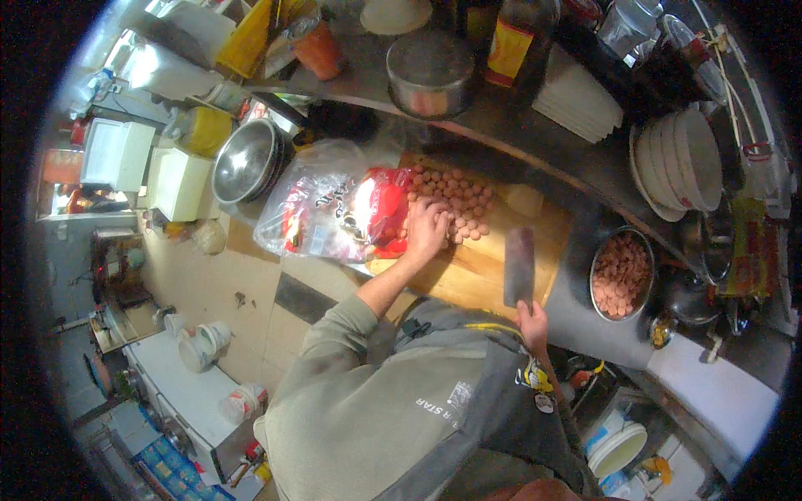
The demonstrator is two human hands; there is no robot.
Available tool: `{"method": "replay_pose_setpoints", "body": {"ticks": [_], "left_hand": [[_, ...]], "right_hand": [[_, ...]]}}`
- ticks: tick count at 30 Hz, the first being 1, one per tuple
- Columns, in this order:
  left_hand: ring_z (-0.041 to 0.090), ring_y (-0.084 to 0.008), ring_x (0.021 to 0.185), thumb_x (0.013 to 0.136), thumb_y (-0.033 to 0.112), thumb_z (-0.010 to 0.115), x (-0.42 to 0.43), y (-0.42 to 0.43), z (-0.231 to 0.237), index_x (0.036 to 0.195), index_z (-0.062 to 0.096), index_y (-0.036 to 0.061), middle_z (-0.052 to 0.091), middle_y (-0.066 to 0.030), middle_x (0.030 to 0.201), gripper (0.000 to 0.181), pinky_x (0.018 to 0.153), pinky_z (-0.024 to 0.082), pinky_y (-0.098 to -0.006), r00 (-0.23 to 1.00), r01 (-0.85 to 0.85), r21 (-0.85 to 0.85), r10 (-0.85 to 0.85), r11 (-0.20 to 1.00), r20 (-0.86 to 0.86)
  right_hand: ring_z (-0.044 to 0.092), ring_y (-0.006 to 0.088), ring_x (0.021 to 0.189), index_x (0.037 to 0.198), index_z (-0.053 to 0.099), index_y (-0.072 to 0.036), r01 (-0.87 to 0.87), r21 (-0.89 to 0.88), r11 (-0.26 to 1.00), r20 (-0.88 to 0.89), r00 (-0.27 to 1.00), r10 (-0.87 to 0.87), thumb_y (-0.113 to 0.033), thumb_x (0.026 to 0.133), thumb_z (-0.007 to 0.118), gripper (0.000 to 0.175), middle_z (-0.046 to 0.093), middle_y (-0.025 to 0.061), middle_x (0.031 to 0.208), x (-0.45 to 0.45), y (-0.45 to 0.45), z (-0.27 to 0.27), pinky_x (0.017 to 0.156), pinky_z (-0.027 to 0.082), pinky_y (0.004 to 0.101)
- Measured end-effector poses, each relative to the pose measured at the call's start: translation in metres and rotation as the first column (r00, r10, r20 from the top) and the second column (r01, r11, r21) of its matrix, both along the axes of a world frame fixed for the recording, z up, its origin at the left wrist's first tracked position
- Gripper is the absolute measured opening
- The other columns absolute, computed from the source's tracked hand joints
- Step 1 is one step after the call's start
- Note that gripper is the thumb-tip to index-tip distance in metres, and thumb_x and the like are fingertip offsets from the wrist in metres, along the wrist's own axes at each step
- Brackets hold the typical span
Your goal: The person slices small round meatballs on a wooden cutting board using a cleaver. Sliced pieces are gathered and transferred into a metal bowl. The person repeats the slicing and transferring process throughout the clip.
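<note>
Many small round pinkish pieces, like sausages or meatballs, lie in a cluster (460, 191) on a wooden cutting board (467, 266). My left hand (428, 227) rests on the cluster's near left edge, fingers bent over some pieces; whether it grips any cannot be told. Beside it, a red and clear plastic bag (326, 210) lies across the board's left end. My right hand (532, 319) is closed around the handle of a cleaver (519, 266), whose broad blade extends over the board's right part. Farther right, a metal bowl (651, 275) holds many similar pink pieces.
A shelf edge (539, 153) runs above the counter, bearing a steel pot (431, 75), a bottle (512, 50) and stacked white bowls (680, 163). Stacked metal bowls (245, 161) stand left of the bag. A small dish (661, 330) sits near the pink pieces' bowl.
</note>
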State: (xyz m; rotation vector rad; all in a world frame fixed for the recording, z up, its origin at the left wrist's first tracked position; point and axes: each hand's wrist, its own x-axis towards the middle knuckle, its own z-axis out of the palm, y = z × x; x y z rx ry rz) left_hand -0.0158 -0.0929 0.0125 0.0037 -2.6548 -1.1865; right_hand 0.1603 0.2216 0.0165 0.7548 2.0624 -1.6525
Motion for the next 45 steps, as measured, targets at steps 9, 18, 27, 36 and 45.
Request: {"method": "replay_pose_setpoints", "body": {"ticks": [9, 18, 27, 36, 45], "left_hand": [[0.056, -0.0406, 0.117, 0.090, 0.018, 0.065, -0.058, -0.017, -0.016, 0.118, 0.065, 0.0023, 0.060, -0.0210, 0.125, 0.032, 0.100, 0.046, -0.0510, 0.997, 0.019, -0.064, -0.014, 0.998, 0.072], [0.059, -0.0382, 0.116, 0.082, 0.025, 0.072, -0.117, 0.013, -0.032, 0.123, 0.066, 0.0103, 0.064, -0.0174, 0.122, 0.044, 0.095, 0.050, -0.0493, 0.934, 0.326, -0.580, -0.158, 0.746, 0.321], [0.066, -0.0380, 0.095, 0.081, 0.023, 0.071, -0.107, 0.026, -0.013, 0.104, 0.066, 0.0071, 0.067, -0.0174, 0.104, 0.028, 0.080, 0.052, -0.0515, 0.962, 0.274, -0.385, -0.256, 0.881, 0.098], [0.064, -0.0395, 0.090, 0.090, 0.017, 0.070, 0.015, 0.128, -0.014, 0.103, 0.063, 0.0041, 0.063, -0.0179, 0.099, 0.019, 0.077, 0.054, -0.0469, 0.703, 0.707, 0.032, -0.707, 0.706, 0.072], [0.065, -0.0327, 0.107, 0.089, 0.012, 0.071, 0.034, 0.125, -0.037, 0.110, 0.069, 0.0059, 0.067, -0.0136, 0.110, 0.022, 0.086, 0.056, -0.0405, 0.699, 0.699, 0.158, -0.713, 0.698, 0.058]], "right_hand": [[0.051, 0.0060, 0.063, 0.108, 0.065, -0.006, -0.008, -0.034, 0.999, -0.001, 1.000, 0.008, -0.023, 0.103, 0.063, 0.018, 0.056, -0.0034, 0.073, 0.002, 0.007, -0.010, 0.056, 0.041, 0.0238], [0.050, 0.0066, 0.057, 0.098, 0.062, -0.006, 0.078, -0.048, 0.996, -0.078, 0.994, -0.081, -0.022, 0.102, 0.064, 0.016, 0.056, -0.0029, 0.069, 0.004, 0.007, 0.002, 0.052, 0.042, 0.0249], [0.056, 0.0082, 0.059, 0.102, 0.062, -0.004, 0.062, 0.033, 0.998, 0.011, 0.998, -0.063, -0.025, 0.102, 0.064, 0.022, 0.059, -0.0003, 0.071, -0.004, 0.005, 0.027, 0.052, 0.045, 0.0272], [0.065, 0.0271, 0.061, 0.115, 0.062, -0.005, -0.014, 0.296, 0.955, -0.026, 0.999, 0.023, -0.032, 0.100, 0.063, 0.031, 0.067, 0.0128, 0.073, 0.008, 0.011, 0.023, 0.058, 0.052, 0.0380], [0.066, 0.0486, 0.079, 0.128, 0.062, -0.006, -0.140, 0.558, 0.818, -0.049, 0.978, 0.201, -0.028, 0.097, 0.063, 0.038, 0.069, 0.0251, 0.086, 0.017, 0.009, 0.042, 0.069, 0.053, 0.0552]]}}
